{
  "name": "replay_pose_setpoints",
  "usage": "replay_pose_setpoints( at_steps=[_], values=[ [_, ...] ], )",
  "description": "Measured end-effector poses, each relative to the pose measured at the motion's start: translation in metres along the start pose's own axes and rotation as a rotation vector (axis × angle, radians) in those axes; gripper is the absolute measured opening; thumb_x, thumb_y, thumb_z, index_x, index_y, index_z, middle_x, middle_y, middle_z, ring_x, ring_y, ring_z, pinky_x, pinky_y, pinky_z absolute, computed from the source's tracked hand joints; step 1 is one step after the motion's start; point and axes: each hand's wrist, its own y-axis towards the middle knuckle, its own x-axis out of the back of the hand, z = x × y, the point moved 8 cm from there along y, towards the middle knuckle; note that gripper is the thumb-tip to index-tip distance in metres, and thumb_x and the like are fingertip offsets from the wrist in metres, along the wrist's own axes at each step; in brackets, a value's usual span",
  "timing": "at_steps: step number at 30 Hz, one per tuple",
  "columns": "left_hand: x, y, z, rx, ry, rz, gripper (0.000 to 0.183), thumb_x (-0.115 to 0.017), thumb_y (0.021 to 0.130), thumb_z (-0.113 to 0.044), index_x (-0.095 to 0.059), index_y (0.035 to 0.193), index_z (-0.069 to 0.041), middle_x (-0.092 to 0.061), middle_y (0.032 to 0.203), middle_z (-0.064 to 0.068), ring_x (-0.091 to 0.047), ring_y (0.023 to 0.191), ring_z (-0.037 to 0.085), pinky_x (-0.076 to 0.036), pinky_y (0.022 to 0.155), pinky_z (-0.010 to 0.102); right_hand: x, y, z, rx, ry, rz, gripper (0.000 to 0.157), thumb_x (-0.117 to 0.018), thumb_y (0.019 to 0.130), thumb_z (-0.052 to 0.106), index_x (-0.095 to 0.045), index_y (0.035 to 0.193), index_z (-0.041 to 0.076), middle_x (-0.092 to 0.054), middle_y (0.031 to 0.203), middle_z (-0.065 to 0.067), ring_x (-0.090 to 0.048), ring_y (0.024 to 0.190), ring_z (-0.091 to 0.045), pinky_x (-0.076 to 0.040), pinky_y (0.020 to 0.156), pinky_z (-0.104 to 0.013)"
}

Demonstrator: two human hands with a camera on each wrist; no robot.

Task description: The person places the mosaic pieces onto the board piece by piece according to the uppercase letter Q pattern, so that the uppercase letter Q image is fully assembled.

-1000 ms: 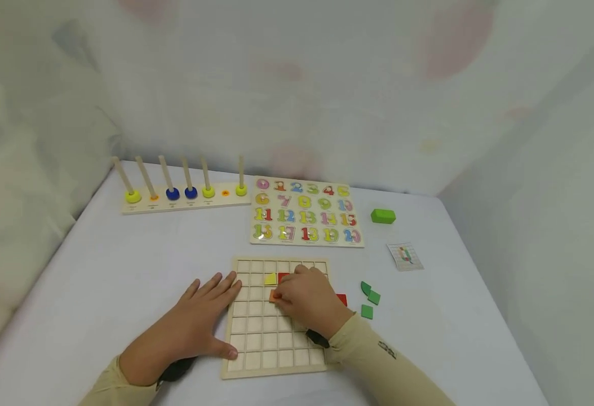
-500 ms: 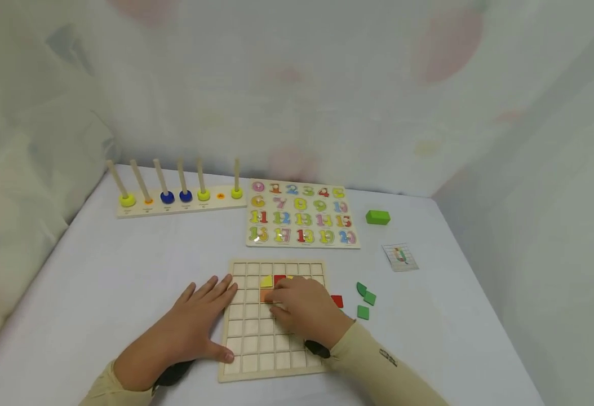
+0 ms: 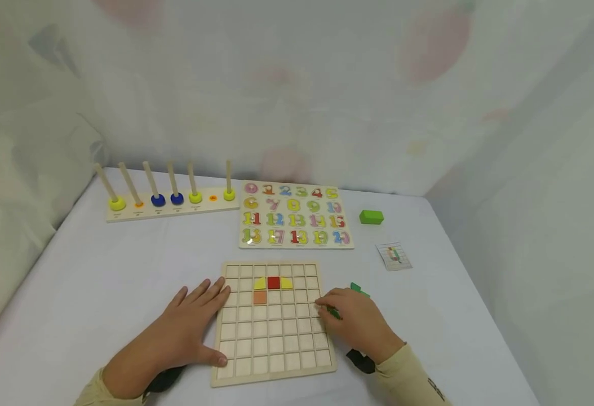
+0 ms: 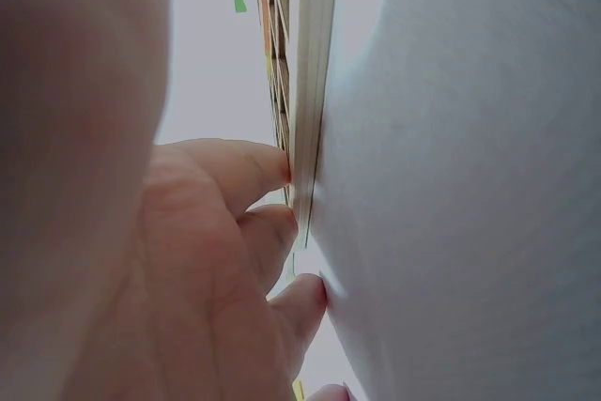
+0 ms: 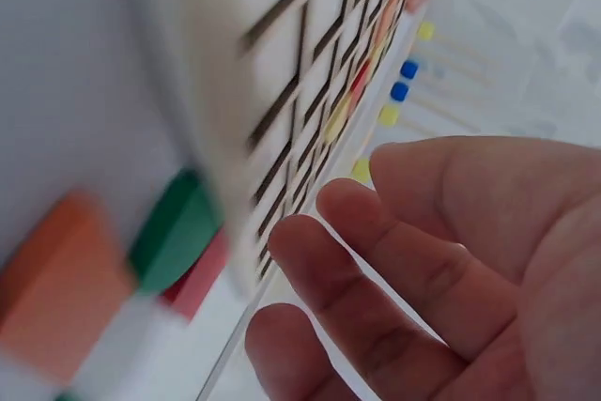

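A wooden grid board (image 3: 275,344) lies in front of me. In its upper cells sit a red square tile (image 3: 274,282), a yellow quarter-round tile (image 3: 260,283) on the left, another yellow tile (image 3: 287,283) on the right, and an orange square tile (image 3: 260,297) below. My left hand (image 3: 187,327) rests spread along the board's left edge, fingertips on the frame. Beside the right edge my right hand (image 3: 360,327) hovers with relaxed, bent fingers holding nothing. Near it in the right wrist view lie a loose orange tile (image 5: 66,279), green tile (image 5: 174,232) and red tile (image 5: 199,279).
Green tiles (image 3: 356,287) show just past the right hand. Behind the board lie a number puzzle (image 3: 297,217) and a peg abacus (image 3: 175,208) with yellow and blue rings. At the right are a green block (image 3: 371,217) and a small pattern card (image 3: 394,256).
The right hand has let go of the orange tile in its cell and moved right, off the board's cells to the loose tiles. The left hand stays on the edge; the view has shifted slightly.
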Motion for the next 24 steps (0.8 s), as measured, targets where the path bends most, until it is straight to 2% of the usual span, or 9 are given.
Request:
replay_pose_setpoints(
  at_steps=[4, 8, 11, 16, 20, 24],
  values=[
    [-0.001, 0.000, 0.001, -0.004, 0.005, -0.002, 0.145, -0.078, 0.057, -0.090, -0.034, 0.167, -0.006, -0.023, 0.175, 0.016, -0.019, 0.159, 0.046, -0.010, 0.121, 0.075, 0.003, -0.010, -0.019, -0.107, 0.030, 0.020, 0.019, -0.077, 0.100, 0.024, -0.083, 0.118, 0.021, -0.075, 0.111, 0.013, -0.067, 0.094, -0.007, -0.057, 0.078, -0.031],
    [-0.002, 0.000, 0.001, -0.008, 0.010, -0.007, 0.145, -0.077, 0.057, -0.092, -0.034, 0.168, -0.007, -0.023, 0.175, 0.016, -0.019, 0.159, 0.047, -0.010, 0.121, 0.075, 0.006, -0.016, -0.036, -0.176, 0.004, 0.012, 0.021, -0.079, 0.099, 0.023, -0.082, 0.118, 0.019, -0.075, 0.113, 0.008, -0.069, 0.105, -0.017, -0.060, 0.084, -0.038],
    [-0.002, 0.001, 0.002, -0.004, 0.017, -0.005, 0.146, -0.076, 0.057, -0.092, -0.035, 0.167, -0.007, -0.024, 0.175, 0.016, -0.019, 0.159, 0.047, -0.011, 0.121, 0.075, 0.006, -0.017, -0.043, -0.156, -0.028, -0.005, 0.024, -0.081, 0.097, 0.022, -0.081, 0.120, 0.018, -0.074, 0.117, 0.003, -0.067, 0.112, -0.024, -0.060, 0.090, -0.044],
    [-0.003, 0.003, 0.002, 0.003, 0.016, 0.001, 0.146, -0.077, 0.056, -0.092, -0.035, 0.168, -0.007, -0.024, 0.175, 0.016, -0.019, 0.159, 0.047, -0.011, 0.121, 0.075, 0.001, -0.018, -0.046, -0.080, -0.052, -0.013, 0.025, -0.082, 0.096, 0.019, -0.083, 0.121, 0.020, -0.070, 0.115, 0.003, -0.062, 0.102, -0.019, -0.059, 0.081, -0.037],
    [-0.004, 0.004, 0.003, 0.004, 0.019, 0.003, 0.146, -0.076, 0.056, -0.093, -0.035, 0.167, -0.007, -0.024, 0.175, 0.016, -0.019, 0.159, 0.048, -0.011, 0.120, 0.076, 0.002, -0.016, -0.045, -0.038, -0.133, -0.068, 0.023, -0.085, 0.093, 0.019, -0.085, 0.116, 0.020, -0.071, 0.111, 0.002, -0.061, 0.094, -0.019, -0.058, 0.075, -0.034],
    [-0.007, 0.004, 0.004, 0.015, 0.016, 0.018, 0.147, -0.076, 0.055, -0.092, -0.035, 0.167, -0.007, -0.023, 0.175, 0.018, -0.018, 0.158, 0.049, -0.010, 0.120, 0.077, 0.006, -0.013, -0.043, -0.029, -0.203, -0.117, 0.018, -0.088, 0.090, 0.020, -0.086, 0.108, 0.017, -0.073, 0.109, 0.002, -0.063, 0.093, -0.021, -0.058, 0.074, -0.034]
  ],
)
